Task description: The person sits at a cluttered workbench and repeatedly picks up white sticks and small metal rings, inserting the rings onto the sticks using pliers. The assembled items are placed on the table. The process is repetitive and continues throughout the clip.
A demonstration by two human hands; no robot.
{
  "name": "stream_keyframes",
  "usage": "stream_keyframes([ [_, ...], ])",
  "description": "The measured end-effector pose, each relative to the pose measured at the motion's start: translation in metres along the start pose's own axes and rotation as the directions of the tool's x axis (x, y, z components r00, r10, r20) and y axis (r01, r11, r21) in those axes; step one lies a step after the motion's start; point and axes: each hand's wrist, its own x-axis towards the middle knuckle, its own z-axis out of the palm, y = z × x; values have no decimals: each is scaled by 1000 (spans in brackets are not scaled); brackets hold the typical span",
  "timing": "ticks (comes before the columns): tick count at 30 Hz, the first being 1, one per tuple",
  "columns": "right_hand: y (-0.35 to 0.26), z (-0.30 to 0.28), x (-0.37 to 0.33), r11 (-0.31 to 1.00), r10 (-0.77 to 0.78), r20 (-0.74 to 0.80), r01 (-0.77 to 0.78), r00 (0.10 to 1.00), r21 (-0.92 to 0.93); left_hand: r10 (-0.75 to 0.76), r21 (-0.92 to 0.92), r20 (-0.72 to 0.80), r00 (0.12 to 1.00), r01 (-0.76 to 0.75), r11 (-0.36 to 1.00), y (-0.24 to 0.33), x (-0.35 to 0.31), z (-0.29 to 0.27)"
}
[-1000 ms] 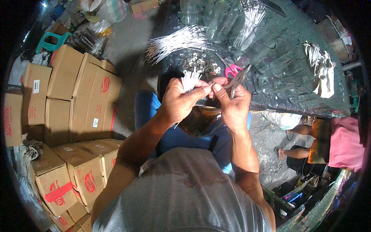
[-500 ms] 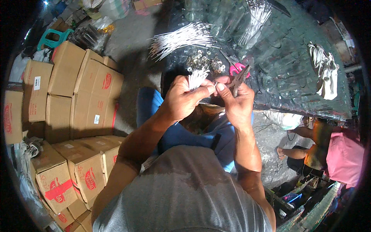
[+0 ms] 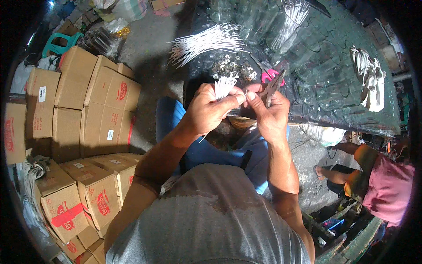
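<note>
My left hand (image 3: 203, 110) is closed around a bundle of white candle wicks (image 3: 224, 86), their ends fanning out above my fist. My right hand (image 3: 271, 119) keeps pliers (image 3: 273, 88) in its palm, jaws pointing up and away. Thumb and forefinger of both hands meet at a tiny piece between them, too small to make out. Just beyond my hands, on the dark table, lies a heap of small round metal wick tabs (image 3: 231, 69). Beside it are scissors with pink handles (image 3: 269, 76). A larger pile of white wicks (image 3: 204, 43) rests farther back.
Clear glass jars (image 3: 259, 26) cover much of the table (image 3: 334, 119). More wicks (image 3: 292, 22) lie among them, and a whitish cloth (image 3: 369, 81) sits at the right. Cardboard boxes (image 3: 105, 94) are stacked on my left. Another person in a pink top (image 3: 389, 189) is at the right.
My hands stay almost in place, fingertips still together, with the pliers tilted slightly differently. The other person at the right has shifted and leans differently.
</note>
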Motion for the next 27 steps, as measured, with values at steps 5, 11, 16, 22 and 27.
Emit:
stream_keyframes([
  [5,0,0,0,1000,-18,-9,18,1000,-14,-29,-60,-14,999,28,998,-4,2,-3],
  [11,2,1,-2,967,-128,-27,118,991,-227,-54,-95,-40,998,50,994,-3,3,-2],
  [16,-3,-4,0,944,-125,-44,106,991,-312,22,-92,-57,998,-27,995,-1,-2,2],
  [22,-60,-18,-15,657,-2,24,20,1000,-753,243,68,-89,966,-238,969,-1,-2,-3],
  [27,-76,-28,-24,576,256,158,-19,954,-817,155,66,-30,987,-153,986,5,-5,-8],
])
